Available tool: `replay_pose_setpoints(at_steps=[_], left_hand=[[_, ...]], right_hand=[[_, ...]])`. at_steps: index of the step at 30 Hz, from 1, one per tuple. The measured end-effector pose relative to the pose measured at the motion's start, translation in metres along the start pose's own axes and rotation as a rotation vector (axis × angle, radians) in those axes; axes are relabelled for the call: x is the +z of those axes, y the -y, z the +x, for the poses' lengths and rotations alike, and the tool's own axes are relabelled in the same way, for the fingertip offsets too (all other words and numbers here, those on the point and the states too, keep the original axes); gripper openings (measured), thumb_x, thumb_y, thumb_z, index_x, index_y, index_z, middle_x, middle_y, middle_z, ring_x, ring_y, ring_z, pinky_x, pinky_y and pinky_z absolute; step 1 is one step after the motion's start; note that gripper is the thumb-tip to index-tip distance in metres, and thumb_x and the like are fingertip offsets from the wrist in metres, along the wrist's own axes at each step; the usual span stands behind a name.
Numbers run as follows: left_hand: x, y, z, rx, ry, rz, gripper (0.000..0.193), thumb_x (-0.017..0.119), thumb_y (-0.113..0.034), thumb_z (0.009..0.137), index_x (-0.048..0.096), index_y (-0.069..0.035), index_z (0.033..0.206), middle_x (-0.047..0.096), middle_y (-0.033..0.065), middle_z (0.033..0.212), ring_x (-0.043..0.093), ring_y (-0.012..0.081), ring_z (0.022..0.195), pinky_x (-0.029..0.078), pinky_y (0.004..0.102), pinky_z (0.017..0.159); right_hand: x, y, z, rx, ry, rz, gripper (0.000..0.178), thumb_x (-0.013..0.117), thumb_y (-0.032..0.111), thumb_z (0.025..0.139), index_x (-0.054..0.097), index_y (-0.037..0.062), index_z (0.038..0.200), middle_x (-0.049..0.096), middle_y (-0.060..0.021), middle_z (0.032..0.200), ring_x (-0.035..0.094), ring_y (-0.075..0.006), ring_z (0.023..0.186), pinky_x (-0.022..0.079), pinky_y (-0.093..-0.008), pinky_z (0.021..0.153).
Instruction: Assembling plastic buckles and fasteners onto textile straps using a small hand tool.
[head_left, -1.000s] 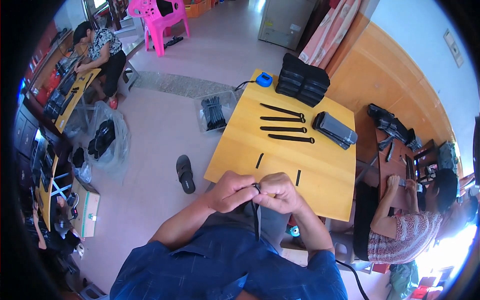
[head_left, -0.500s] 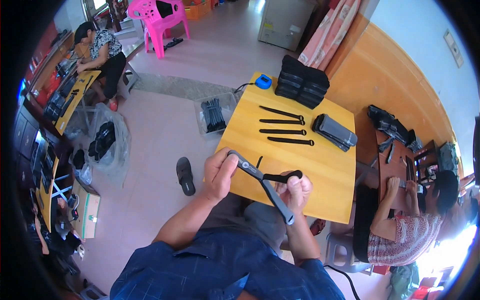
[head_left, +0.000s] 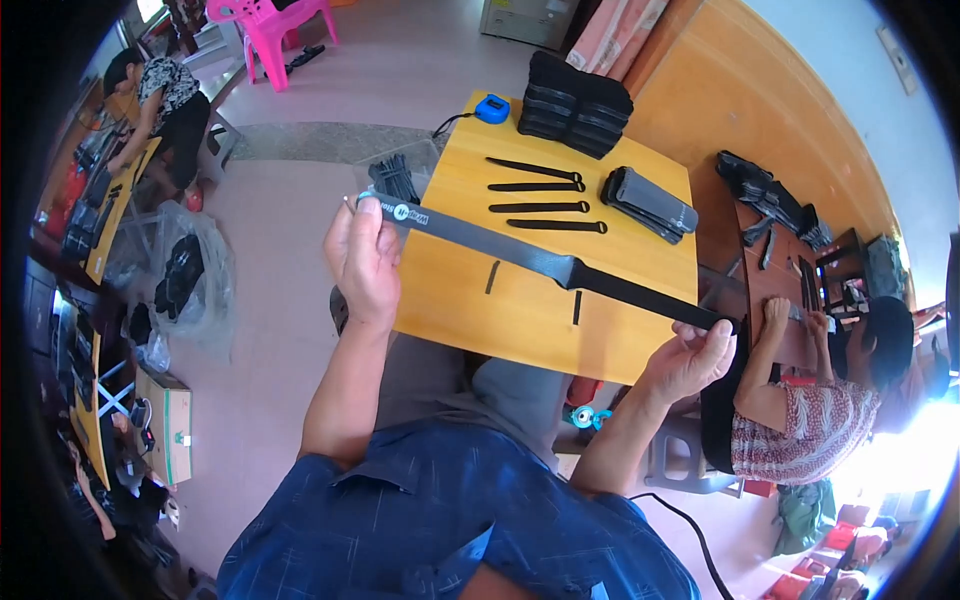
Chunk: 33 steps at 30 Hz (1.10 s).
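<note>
A long hook-and-loop strap [head_left: 490, 238], grey with print on one part and black on the other, is stretched nearly straight above the yellow table. My left hand [head_left: 368, 265] pinches its grey end between thumb and fingers. At the black end, lower right, my right hand [head_left: 690, 365] is closed in a pinch. Beneath the strap, two short black strips [head_left: 492, 277] show on the tabletop. Beyond it lie several slim black straps [head_left: 547, 208] in a row, each with a loop at its right end. Folded grey straps [head_left: 650, 205] sit to their right, behind them a banded black stack [head_left: 575, 105].
The yellow table [head_left: 450, 320] bears a small blue corded device [head_left: 492, 109] at its far left corner. A clear bin of dark straps [head_left: 397, 178] stands beside it. Co-workers sit at a brown table [head_left: 775, 250] on the right and a bench [head_left: 125, 215] on the left.
My hands have spread apart, left hand up and leftward, right hand out to the right. The strap, folded over before, now runs straight between them. The view has shifted slightly.
</note>
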<state>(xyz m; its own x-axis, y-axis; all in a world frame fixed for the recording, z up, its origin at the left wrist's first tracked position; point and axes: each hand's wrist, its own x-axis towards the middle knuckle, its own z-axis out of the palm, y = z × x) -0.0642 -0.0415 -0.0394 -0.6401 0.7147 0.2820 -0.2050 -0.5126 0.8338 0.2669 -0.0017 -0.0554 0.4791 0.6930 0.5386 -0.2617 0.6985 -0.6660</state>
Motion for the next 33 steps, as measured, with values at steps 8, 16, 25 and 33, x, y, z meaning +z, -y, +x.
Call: replay_pose_setpoints(at_steps=[8,16,25,33], left_hand=[[-0.059,0.029,0.101,-0.095,-0.347,-0.345,0.032,0.055,-0.028,0.108,0.046,-0.014,0.081,0.036,-0.0063,0.062,0.033,0.0054,0.051,0.028,0.0261,0.048],[-0.057,0.041,0.065,-0.056,-0.2,0.131,0.029,0.057,-0.031,0.108,0.051,-0.016,0.085,0.039,-0.0072,0.064,0.036,0.0056,0.052,0.029,0.0257,0.047],[0.099,0.151,-0.028,-0.57,0.436,0.129,0.028,0.053,-0.033,0.111,0.063,-0.008,0.103,0.072,0.0056,0.086,0.05,0.0046,0.053,0.04,0.0216,0.042],[0.187,0.234,-0.069,-0.96,0.399,0.114,0.026,0.058,-0.029,0.102,0.063,-0.004,0.107,0.07,0.0071,0.085,0.063,0.0169,0.06,0.052,0.031,0.05]], right_hand=[[-0.142,0.019,0.059,-0.03,-0.489,0.262,0.023,0.055,0.018,0.108,0.056,0.0074,0.088,0.046,0.0016,0.067,0.048,-0.0083,0.06,0.044,-0.0243,0.052],[-0.141,0.039,-0.006,0.082,-0.339,-0.083,0.027,0.068,0.017,0.102,0.051,0.0131,0.081,0.057,0.001,0.066,0.053,-0.006,0.056,0.045,-0.0208,0.051],[-0.156,0.037,-0.056,0.303,-0.195,-0.264,0.025,0.059,0.025,0.108,0.064,0.0008,0.104,0.062,-0.003,0.072,0.056,-0.0106,0.059,0.047,-0.0261,0.054],[-0.147,0.03,-0.082,0.424,-0.207,-0.203,0.024,0.06,0.022,0.108,0.061,0.0038,0.092,0.058,-0.0001,0.069,0.051,-0.0063,0.058,0.04,-0.0207,0.06]])
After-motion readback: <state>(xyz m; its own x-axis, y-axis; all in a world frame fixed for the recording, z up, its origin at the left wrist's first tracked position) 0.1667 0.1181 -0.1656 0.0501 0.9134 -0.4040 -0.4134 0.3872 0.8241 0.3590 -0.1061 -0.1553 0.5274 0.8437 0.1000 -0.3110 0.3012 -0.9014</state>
